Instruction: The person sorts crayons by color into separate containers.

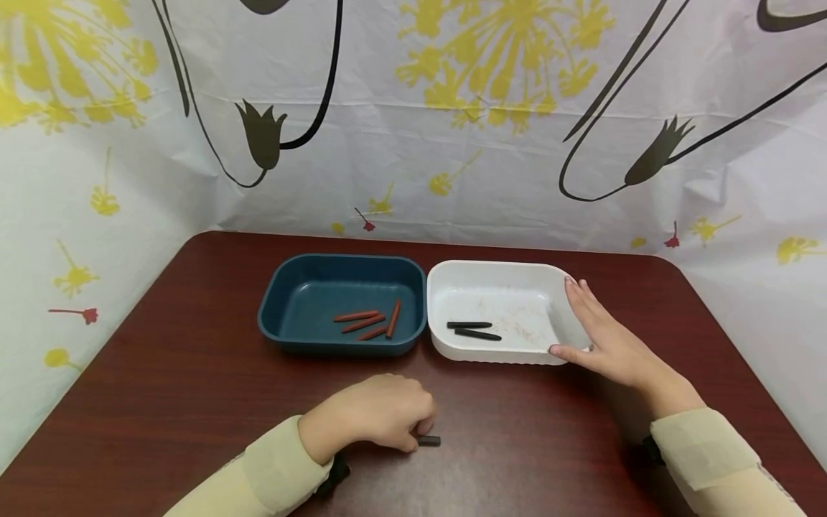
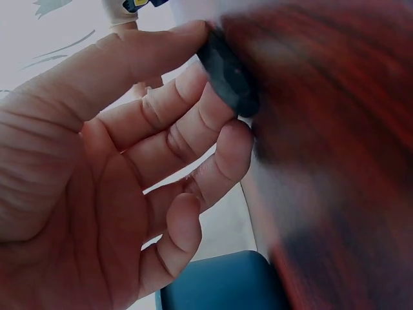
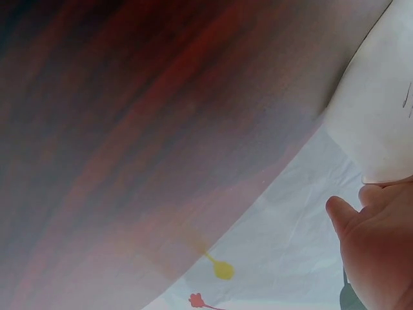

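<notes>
My left hand [image 1: 377, 411] pinches a short black crayon [image 1: 429, 440] between thumb and fingers, low over the front middle of the table. The left wrist view shows the crayon [image 2: 227, 74] at the fingertips, close to the wood. My right hand [image 1: 614, 348] rests at the right end of a white tray [image 1: 497, 355], fingers straight along its rim and thumb at the front corner. Two black crayons [image 1: 477, 334] lie inside that tray. Beside it on the left is a dark blue tray [image 1: 297, 305] holding several red-brown crayons [image 1: 363, 324].
Both trays stand side by side toward the back of a dark red-brown table [image 1: 213, 359]. A white cloth [image 1: 362, 179] with yellow and dark flower prints hangs behind the table and along its sides.
</notes>
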Action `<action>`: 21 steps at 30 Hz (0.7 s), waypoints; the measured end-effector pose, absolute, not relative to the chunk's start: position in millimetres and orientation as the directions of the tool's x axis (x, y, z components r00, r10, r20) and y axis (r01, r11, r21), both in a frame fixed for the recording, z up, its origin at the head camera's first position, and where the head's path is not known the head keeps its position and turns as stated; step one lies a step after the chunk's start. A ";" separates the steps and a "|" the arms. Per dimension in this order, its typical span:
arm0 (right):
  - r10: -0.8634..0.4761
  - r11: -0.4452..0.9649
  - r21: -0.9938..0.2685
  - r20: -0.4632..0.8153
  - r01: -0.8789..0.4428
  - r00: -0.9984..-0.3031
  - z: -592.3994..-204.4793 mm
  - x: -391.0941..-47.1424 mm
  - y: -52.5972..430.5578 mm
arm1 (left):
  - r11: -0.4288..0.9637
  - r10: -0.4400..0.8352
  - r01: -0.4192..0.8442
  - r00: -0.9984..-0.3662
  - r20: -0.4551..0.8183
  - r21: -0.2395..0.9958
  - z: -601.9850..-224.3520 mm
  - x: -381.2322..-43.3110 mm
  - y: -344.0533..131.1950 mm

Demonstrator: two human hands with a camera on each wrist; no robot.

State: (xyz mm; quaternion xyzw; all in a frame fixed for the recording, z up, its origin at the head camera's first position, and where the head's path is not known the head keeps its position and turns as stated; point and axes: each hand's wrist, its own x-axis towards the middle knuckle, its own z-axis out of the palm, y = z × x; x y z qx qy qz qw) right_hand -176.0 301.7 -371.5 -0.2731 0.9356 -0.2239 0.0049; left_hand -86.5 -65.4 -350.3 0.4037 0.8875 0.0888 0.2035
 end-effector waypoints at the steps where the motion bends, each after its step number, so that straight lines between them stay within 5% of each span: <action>1: -0.511 0.753 -0.422 0.110 -0.506 -0.852 -371.6 -175.9 301.8 | 0.657 0.754 0.681 -0.589 -0.291 0.324 -349.8 -86.8 -65.5; 21: -0.503 0.759 -0.424 0.098 -0.494 -0.859 -370.8 -173.7 301.1 | 0.640 0.766 0.671 -0.595 -0.242 0.375 -332.0 -94.9 -73.5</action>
